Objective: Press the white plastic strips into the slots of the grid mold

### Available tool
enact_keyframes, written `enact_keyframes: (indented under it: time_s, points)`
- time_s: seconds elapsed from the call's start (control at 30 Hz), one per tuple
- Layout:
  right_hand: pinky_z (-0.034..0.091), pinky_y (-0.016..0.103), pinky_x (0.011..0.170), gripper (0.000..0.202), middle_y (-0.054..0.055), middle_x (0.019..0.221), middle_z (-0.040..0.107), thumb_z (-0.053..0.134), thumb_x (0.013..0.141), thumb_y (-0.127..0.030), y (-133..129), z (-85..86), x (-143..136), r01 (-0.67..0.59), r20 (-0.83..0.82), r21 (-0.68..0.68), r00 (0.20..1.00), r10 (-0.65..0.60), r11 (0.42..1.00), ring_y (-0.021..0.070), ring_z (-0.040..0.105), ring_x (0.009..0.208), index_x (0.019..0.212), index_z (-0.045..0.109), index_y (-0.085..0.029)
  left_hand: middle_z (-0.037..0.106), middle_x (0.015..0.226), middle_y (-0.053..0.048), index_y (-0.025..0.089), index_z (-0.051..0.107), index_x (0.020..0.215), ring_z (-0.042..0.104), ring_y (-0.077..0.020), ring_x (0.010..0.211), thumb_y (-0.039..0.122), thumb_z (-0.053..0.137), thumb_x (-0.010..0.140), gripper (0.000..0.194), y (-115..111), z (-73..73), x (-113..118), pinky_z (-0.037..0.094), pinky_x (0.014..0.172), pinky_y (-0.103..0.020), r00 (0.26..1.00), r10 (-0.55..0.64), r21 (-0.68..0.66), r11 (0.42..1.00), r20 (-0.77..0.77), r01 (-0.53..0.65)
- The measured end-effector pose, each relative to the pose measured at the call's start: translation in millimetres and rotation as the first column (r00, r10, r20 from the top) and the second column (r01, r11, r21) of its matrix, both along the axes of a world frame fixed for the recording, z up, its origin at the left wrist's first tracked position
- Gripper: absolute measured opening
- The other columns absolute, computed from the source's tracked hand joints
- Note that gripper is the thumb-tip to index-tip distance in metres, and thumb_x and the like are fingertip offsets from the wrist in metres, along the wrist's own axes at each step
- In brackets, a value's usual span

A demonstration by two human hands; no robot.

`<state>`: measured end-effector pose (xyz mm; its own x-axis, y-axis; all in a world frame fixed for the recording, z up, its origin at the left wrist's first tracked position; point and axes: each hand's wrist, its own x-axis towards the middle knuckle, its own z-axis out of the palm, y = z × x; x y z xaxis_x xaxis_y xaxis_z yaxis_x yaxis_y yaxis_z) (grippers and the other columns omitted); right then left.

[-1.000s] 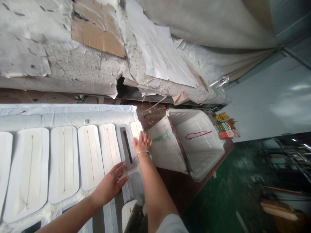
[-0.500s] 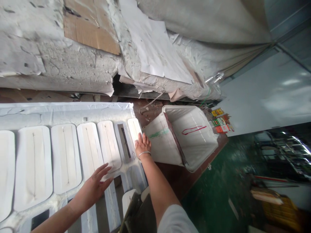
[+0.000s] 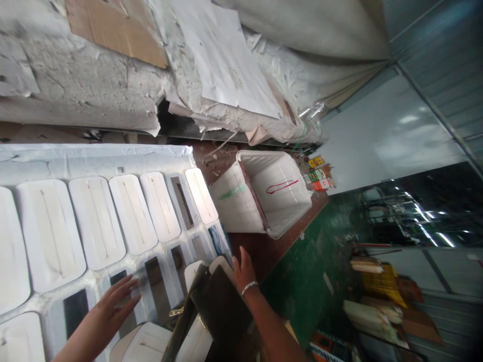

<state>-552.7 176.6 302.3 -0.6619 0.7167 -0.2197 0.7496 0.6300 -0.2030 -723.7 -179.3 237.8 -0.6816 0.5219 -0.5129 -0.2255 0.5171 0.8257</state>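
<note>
My left hand [image 3: 115, 304] is open with fingers apart, above the near row of rectangular slots. It looks to hold nothing. My right hand [image 3: 244, 274], a bracelet at its wrist, is open beside a dark olive flat piece [image 3: 222, 296] with a brass-coloured zip pull [image 3: 176, 312]. Whether the hand touches that piece I cannot tell. Several white rounded panels [image 3: 97, 223], most with a thin dark line down the middle, lie side by side on the white frame. The narrowest panel [image 3: 202, 196] rests at the frame's right end, past an uncovered slot [image 3: 183, 203].
A large white bin [image 3: 241, 211] with a red mark inside stands right of the frame. Behind runs a ledge [image 3: 113, 95] covered in torn paper and cardboard. Small coloured boxes [image 3: 319, 176] sit past the bin. Green floor [image 3: 313, 271] and yellow crates [image 3: 381, 284] lie to the right.
My right hand has left the narrow panel at the end and come back toward me, beside the dark olive piece. My left hand has moved left and nearer. The view has shifted.
</note>
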Motion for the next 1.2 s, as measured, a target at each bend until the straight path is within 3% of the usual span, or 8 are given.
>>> enact_keyframes:
  time_s: [0.13,0.4,0.53,0.63,0.8,1.0,1.13,1.2]
  points:
    - [0.049,0.051,0.103,0.052,0.027,0.133,0.057,0.040,0.093,-0.029,-21,-2.2,38,-0.110,-0.111,0.198,0.985,0.134,0.974,0.0327,0.055,0.124,0.131,0.055,0.002,0.060,0.132,-0.017,0.017,0.073,0.106,0.067,-0.0309,0.105,0.073,0.065,0.060,0.072,-1,-2.0,12,0.060,0.083,-0.034,1.000,0.024,0.003,1.000,0.015,-0.024]
    - [0.031,0.052,0.115,0.055,0.014,0.154,0.038,0.048,0.096,-0.036,8,-34.6,-185,-0.109,-0.076,0.238,0.988,0.131,0.965,0.0315,0.041,0.137,0.147,0.042,-0.016,0.058,0.137,-0.006,0.031,0.072,0.109,0.068,-0.0272,0.104,0.063,0.067,0.071,0.049,14,-4.3,34,0.063,0.072,-0.030,0.998,0.027,0.130,0.991,-0.061,-0.019]
    - [0.027,0.055,0.114,0.058,0.017,0.153,0.040,0.045,0.097,-0.042,17,-66.2,-201,-0.047,-0.013,0.190,0.999,0.051,0.981,0.0335,0.042,0.135,0.150,0.037,-0.018,0.054,0.141,-0.003,0.033,0.070,0.114,0.063,-0.0288,0.116,0.056,0.067,0.076,0.044,1,-15.0,38,0.063,0.078,-0.033,0.998,-0.006,0.130,0.991,-0.069,0.014]
    - [0.024,0.055,0.116,0.061,0.016,0.155,0.036,0.045,0.097,-0.042,17,-59.3,-197,-0.042,0.000,0.073,0.999,0.042,0.996,0.0334,0.040,0.137,0.152,0.032,-0.019,0.055,0.140,-0.003,0.034,0.069,0.115,0.063,-0.0296,0.114,0.056,0.067,0.076,0.044,-5,-8.0,35,0.063,0.078,-0.034,0.992,-0.041,0.083,0.995,-0.116,0.050]
    - [0.035,0.039,0.114,0.074,0.021,0.153,0.037,0.058,0.090,-0.037,13,-7.6,-153,0.026,0.095,-0.148,0.995,-0.012,0.989,0.0270,0.040,0.139,0.151,0.030,-0.007,0.059,0.135,-0.007,0.028,0.071,0.108,0.069,-0.0277,0.101,0.064,0.066,0.073,0.050,-6,28.0,22,0.064,0.073,-0.032,0.989,0.005,0.089,0.996,-0.150,0.008]
    - [0.030,0.033,0.118,0.074,0.020,0.148,0.044,0.063,0.083,-0.037,-51,50.7,4,-0.003,0.186,-0.265,0.981,0.054,0.964,0.0243,0.041,0.139,0.145,0.041,-0.002,0.056,0.137,-0.014,0.019,0.069,0.109,0.069,-0.0290,0.101,0.072,0.062,0.070,0.067,-16,42.0,15,0.063,0.076,-0.033,0.997,-0.047,0.058,0.997,-0.063,0.051]
    - [0.027,0.053,0.118,0.105,0.024,0.154,0.034,0.079,0.064,-0.039,-117,52.4,68,-0.021,0.370,-0.287,0.920,0.131,0.958,0.0377,0.032,0.142,0.150,0.033,-0.004,0.054,0.139,-0.014,0.019,0.069,0.112,0.068,-0.0294,0.103,0.074,0.060,0.070,0.070,-15,40.3,28,0.062,0.078,-0.034,0.995,-0.089,0.040,0.995,-0.041,0.091]
    - [0.028,0.053,0.118,0.088,0.021,0.151,0.040,0.078,0.068,-0.030,-137,45.0,75,-0.067,0.371,-0.279,0.913,0.172,0.958,0.0372,0.036,0.140,0.145,0.044,-0.006,0.052,0.141,-0.012,0.022,0.068,0.116,0.067,-0.0284,0.106,0.071,0.060,0.073,0.066,-11,42.5,37,0.061,0.081,-0.034,0.990,-0.136,0.033,0.990,-0.040,0.137]
